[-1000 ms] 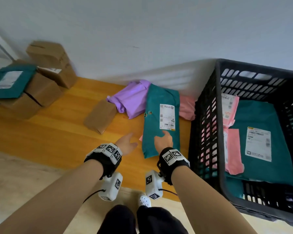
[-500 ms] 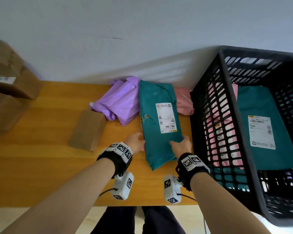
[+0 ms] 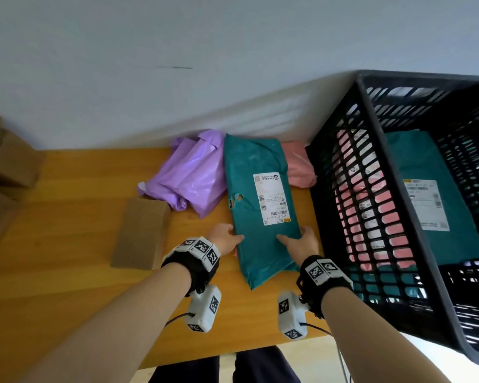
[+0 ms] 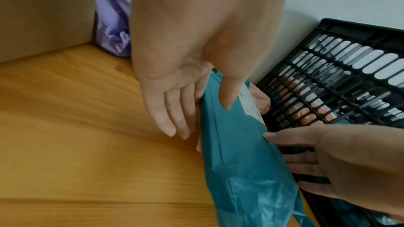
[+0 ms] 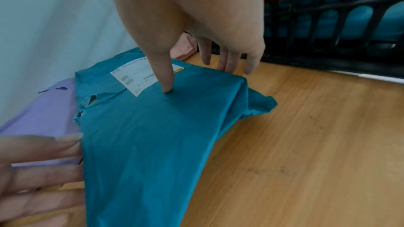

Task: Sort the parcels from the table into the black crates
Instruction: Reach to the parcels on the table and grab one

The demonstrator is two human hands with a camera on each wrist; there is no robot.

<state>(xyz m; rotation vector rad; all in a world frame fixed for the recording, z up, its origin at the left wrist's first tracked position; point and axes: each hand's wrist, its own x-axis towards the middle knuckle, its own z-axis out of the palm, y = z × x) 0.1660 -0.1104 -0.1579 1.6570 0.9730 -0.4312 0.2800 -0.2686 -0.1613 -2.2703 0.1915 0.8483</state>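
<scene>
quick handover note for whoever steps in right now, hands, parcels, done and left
Left hand: pinches the left edge of the teal parcel, thumb on top.
Right hand: pinches its right edge, thumb on top.
The teal parcel lies on the table, beside the black crate.
Done: the crate already holds a teal parcel and pink ones.
Left: this teal parcel, the purple parcel, the pink parcel against the crate and the flat cardboard box.
</scene>
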